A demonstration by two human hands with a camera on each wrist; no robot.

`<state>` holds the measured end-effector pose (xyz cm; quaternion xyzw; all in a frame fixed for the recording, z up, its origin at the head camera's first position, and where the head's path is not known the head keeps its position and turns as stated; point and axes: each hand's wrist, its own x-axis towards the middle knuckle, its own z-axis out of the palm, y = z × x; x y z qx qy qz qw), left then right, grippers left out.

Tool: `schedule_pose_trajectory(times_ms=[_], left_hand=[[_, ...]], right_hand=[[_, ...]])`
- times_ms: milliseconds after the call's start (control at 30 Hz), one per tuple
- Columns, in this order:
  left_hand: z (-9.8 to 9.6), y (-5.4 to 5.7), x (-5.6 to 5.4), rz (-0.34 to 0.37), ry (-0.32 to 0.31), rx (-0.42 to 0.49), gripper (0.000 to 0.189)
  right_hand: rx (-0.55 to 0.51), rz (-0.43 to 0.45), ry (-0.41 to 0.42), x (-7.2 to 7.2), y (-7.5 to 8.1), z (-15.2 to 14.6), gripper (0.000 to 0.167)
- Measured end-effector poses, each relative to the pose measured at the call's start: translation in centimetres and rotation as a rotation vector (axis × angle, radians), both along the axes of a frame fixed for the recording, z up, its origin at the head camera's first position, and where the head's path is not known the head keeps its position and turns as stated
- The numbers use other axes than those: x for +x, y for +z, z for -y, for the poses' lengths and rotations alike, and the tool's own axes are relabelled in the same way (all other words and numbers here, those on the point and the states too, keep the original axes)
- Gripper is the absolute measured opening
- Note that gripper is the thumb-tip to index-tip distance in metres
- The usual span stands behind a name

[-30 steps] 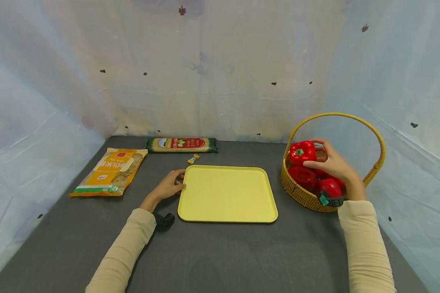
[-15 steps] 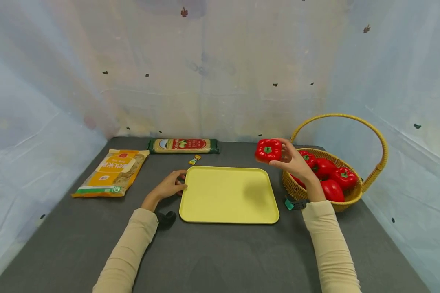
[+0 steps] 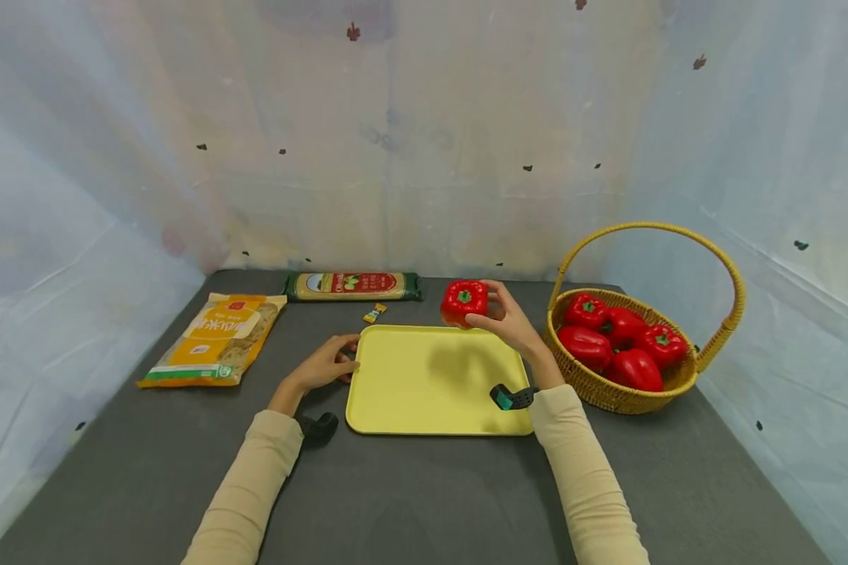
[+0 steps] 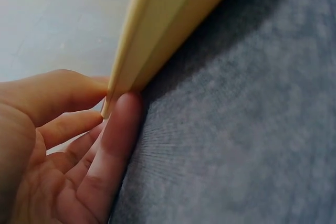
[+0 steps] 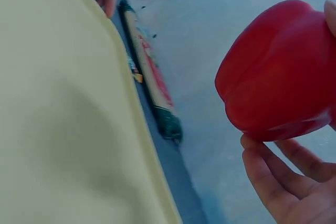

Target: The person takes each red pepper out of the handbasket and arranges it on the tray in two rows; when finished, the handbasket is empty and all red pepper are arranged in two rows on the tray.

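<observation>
"Above the far side of the yellow tray, what is the right hand holding?"

"It is gripping a red pepper in the air, apart from the tray, which is receiving its shadow. Thumb and curled fingers are pressing opposite sides of the body, the gap between them matching its width."

"Why is it using that grip?"

"Presumably because the skin is smooth and rounded: opposed thumb and fingers are keeping it from slipping, while the green stem is facing up, free of the hand."

"And what is the left hand doing?"

"It is pinching the tray's left rim, thumb and fingers closing on either side of the edge, probably steadying the tray, which is lying flat on the dark surface."

"Where are the other items lying?"

"To the tray's right, a wicker basket is holding five more red peppers, apparently within the right hand's easy reach. Beyond the tray's far left corner, a small wrapped item is lying just before a long packet; farther left, a yellow bag is resting well apart, perhaps leaving working room."
</observation>
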<state>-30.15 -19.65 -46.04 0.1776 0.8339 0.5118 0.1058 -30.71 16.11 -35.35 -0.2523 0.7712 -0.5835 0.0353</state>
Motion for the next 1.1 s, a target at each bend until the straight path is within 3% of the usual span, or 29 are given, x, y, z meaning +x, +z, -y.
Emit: schedule_pose_trajectory(times_ms=[100,233,333,467,933,1100], left_hand=[[-0.2,1.0,0.7,-0.01,-0.017,0.021,0.062],[-0.3,1.9,1.5,-0.001,-0.029,0.031,0.06],[-0.2,0.9,0.8,0.004,-0.019,0.033,0.06],[0.1,-0.2,0.1,0.001,-0.005,0.039,0.062],[0.0,0.0,0.0,-0.007,-0.001,0.025,0.061],[-0.1,-0.2,0.0,-0.009,0.012,0.011,0.06]], right_hand=[[-0.003,0.024,-0.008,-0.3,-0.7,1.0,0.062],[0.005,0.035,-0.06,-1.7,-2.9,2.3,0.062],[-0.015,0.042,-0.107,-2.8,-4.7,3.3,0.063],[-0.044,0.078,-0.164,-3.2,-5.7,5.0,0.063],[-0.061,0.078,-0.234,-3.7,-7.3,8.6,0.06],[-0.054,0.112,-0.189,-3.4,-7.1,9.4,0.06]])
